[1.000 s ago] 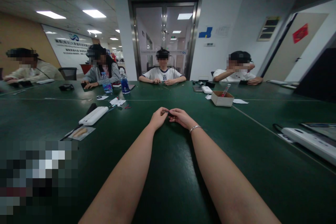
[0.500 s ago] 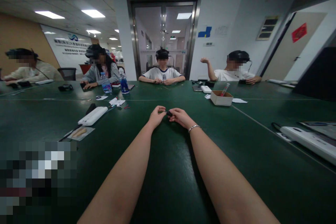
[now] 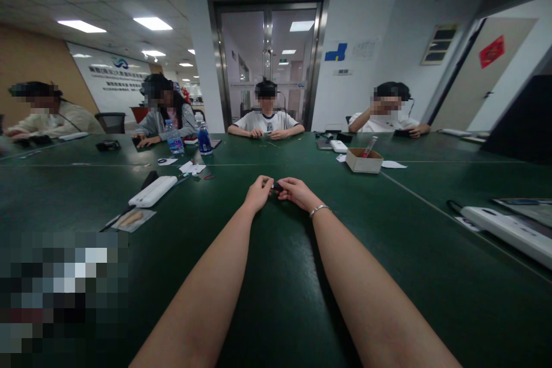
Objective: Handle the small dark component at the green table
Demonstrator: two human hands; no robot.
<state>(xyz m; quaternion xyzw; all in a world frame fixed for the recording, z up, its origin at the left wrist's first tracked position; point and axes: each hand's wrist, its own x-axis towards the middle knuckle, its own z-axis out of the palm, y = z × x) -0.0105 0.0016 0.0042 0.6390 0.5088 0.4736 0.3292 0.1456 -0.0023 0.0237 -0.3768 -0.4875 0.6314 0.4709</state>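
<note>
Both of my hands meet above the green table [image 3: 276, 276], straight ahead of me. A small black object [image 3: 278, 187] sits between them; it is too small for me to tell its kind. My right hand [image 3: 297, 192], with a silver bracelet [image 3: 319, 210] at the wrist, pinches it between thumb and fingers. My left hand [image 3: 259, 192] has its fingers closed at the object's left end, where a small bright spot shows. The fingertips hide part of the object.
To the left lie a white power bank [image 3: 153, 191] and a clear packet [image 3: 133, 219]. Farther off stand two bottles [image 3: 204, 137] and paper scraps [image 3: 192, 168]. A small open box [image 3: 364, 162] and a white power strip [image 3: 509, 233] are on the right. Several people sit across the table.
My left fingers have closed in on the small black object, while my right hand has stayed almost still. The person at the right has brought a raised hand to the face.
</note>
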